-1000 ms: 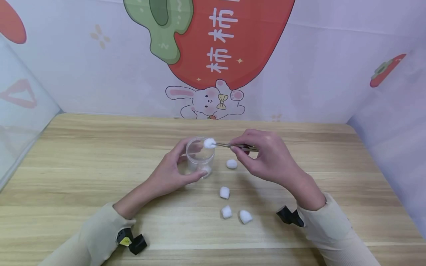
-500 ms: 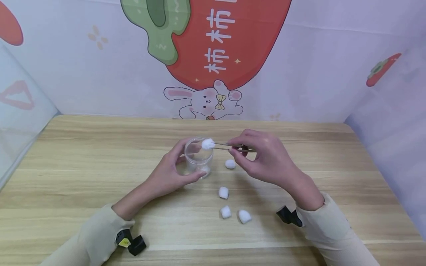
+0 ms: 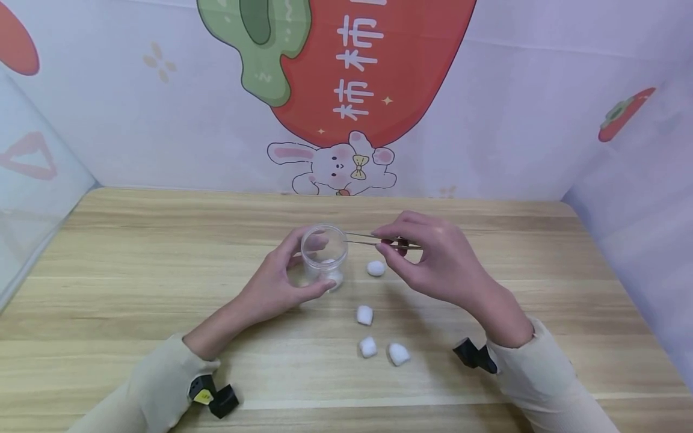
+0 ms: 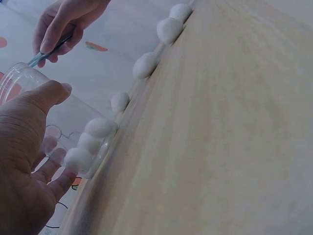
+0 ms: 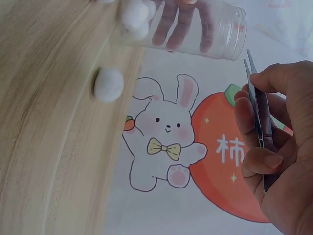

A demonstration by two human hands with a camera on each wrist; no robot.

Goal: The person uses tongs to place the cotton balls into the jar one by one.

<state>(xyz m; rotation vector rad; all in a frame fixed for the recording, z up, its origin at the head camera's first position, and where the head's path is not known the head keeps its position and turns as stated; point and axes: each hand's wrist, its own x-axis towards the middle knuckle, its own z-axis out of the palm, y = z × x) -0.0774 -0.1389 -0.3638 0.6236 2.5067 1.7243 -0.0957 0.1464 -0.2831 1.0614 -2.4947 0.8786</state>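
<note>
A clear plastic jar [image 3: 323, 262] stands upright on the wooden table, its mouth uncovered. My left hand [image 3: 275, 278] grips it from the left, thumb in front and fingers around the far side. White cotton balls [image 4: 89, 143] lie at the jar's bottom. To the right, my right hand [image 3: 441, 258] pinches metal tweezers [image 5: 259, 110] between thumb and fingers. The tweezers' tips are apart, with nothing between them, at the right edge of the jar's mouth. Several more cotton balls [image 3: 365, 315] lie loose on the table between the hands.
The wooden table [image 3: 135, 264] runs back to a printed cloth backdrop [image 3: 498, 120] with a rabbit and a red fruit. One cotton ball [image 3: 376, 269] lies close to the jar's right side, below the tweezers. Black wrist cameras [image 3: 475, 356] are strapped at both sleeves.
The tweezers' tips have spread apart and released the cotton ball, which has dropped from the jar's mouth into the jar. My left hand stays on the jar.
</note>
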